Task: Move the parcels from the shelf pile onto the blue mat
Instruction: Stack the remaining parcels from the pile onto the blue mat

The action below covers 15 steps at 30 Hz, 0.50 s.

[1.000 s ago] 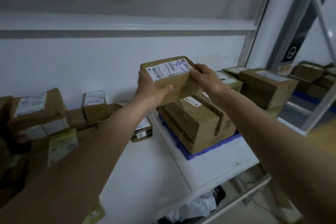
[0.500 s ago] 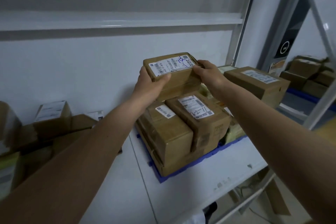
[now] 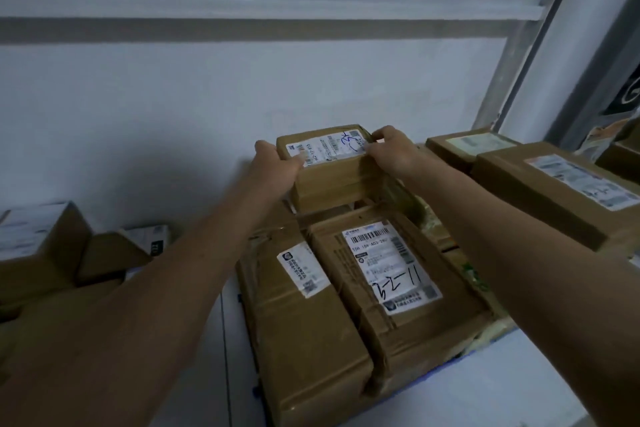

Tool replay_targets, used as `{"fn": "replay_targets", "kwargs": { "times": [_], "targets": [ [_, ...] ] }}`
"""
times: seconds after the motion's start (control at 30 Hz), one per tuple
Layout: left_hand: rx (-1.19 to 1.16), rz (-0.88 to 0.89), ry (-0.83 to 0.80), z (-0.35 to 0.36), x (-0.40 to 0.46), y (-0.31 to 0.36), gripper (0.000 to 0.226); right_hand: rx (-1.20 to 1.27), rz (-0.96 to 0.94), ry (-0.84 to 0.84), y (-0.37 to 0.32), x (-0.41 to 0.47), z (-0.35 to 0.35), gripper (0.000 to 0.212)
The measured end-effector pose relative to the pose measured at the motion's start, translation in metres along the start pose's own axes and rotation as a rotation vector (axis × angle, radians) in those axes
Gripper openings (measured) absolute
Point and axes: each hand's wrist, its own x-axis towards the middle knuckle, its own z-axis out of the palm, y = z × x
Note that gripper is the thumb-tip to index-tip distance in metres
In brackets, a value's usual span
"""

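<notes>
Fingers of both hands are curled around one small parcel: the left hand grips its left end with the thumb lying on the white label, and the right hand pinches its right end at the top corner. This parcel is at the back of the stack, close to the white wall. Whether its bottom already touches the boxes under it, I cannot tell.

Below it lie two bigger boxes side by side, touching: the long box on the left and the labelled box with handwriting on its sticker. They stand on the blue mat, of which only thin edges are visible at the front and at the left side. The mat lies on a white shelf board. Above, another white shelf crosses the view, and a grey upright post stands at the right.

Compared with half a second ago, the hands and the parcel are lower and nearer to the stack.

On the left, well apart from the mat, more parcels of the shelf pile remain. On the right, a wide flat box is just beside the right forearm. Between the pile and the mat there is a bare strip of board.
</notes>
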Motion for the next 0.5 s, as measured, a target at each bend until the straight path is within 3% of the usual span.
{"fn": "replay_targets", "kwargs": {
  "times": [0.23,0.4,0.5],
  "targets": [
    [0.182,0.03,-0.007,0.02,0.018,-0.011,0.059,-0.426,-0.088,-0.244,0.005,0.042,0.007,0.04],
    [0.219,0.01,-0.075,0.036,0.02,-0.017,0.028,-0.664,-0.198,-0.371,-0.002,0.051,0.012,0.03],
    [0.295,-0.016,-0.049,0.038,0.026,-0.024,0.027,-0.726,-0.259,-0.447,-0.003,0.054,0.014,0.013]
  ]
}}
